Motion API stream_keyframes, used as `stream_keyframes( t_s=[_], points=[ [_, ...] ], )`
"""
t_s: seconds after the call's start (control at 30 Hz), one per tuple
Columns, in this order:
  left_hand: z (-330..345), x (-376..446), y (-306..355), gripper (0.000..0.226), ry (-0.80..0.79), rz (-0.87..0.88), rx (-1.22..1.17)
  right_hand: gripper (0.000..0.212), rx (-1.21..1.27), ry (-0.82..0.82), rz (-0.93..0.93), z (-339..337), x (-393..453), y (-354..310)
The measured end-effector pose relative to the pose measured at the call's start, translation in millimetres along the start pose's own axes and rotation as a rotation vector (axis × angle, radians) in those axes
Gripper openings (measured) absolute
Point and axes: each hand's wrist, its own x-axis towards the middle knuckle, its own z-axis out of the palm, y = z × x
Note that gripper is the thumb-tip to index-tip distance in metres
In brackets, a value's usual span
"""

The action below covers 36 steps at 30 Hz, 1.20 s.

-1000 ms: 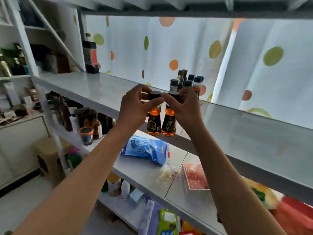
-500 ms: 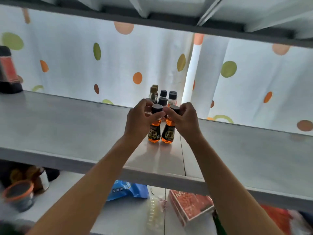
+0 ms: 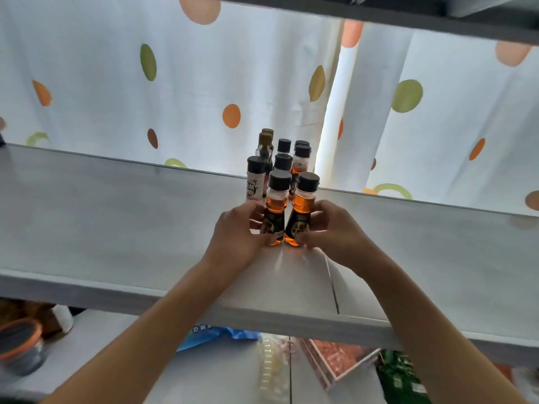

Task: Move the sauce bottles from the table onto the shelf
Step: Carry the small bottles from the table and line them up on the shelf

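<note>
Two small sauce bottles with amber liquid, dark labels and black caps stand side by side on the grey shelf (image 3: 116, 228). My left hand (image 3: 236, 234) grips the lower body of the left bottle (image 3: 275, 208). My right hand (image 3: 332, 228) grips the lower body of the right bottle (image 3: 302, 211). Both bottle bases rest on the shelf surface. Just behind them stands a cluster of several more small bottles (image 3: 284, 158), black-capped and gold-capped, near the shelf's back edge.
A white curtain with orange and green dots (image 3: 204, 83) hangs behind the shelf. Another shelf board (image 3: 437, 18) runs overhead. On the lower shelf lie a blue bag (image 3: 210, 336), a red box (image 3: 341, 360) and an orange-rimmed cup (image 3: 20, 342).
My hands slid from the bottle caps down to the bottle bodies. The two bottles went further back on the shelf, next to the cluster, and now stand on the surface.
</note>
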Motion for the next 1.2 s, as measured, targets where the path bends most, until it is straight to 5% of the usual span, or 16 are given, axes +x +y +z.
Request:
stream_keyframes(
  t_s=[0.67, 1.2],
  points=[
    [51, 86, 6, 0.015, 0.1, -0.026, 0.514, 0.042, -0.127, 0.236, 0.027, 2, 93, 10],
    [54, 89, -2, 0.033, 0.105, -0.035, 0.675, 0.031, -0.143, 0.35, 0.007, 11, 103, 31]
  ],
)
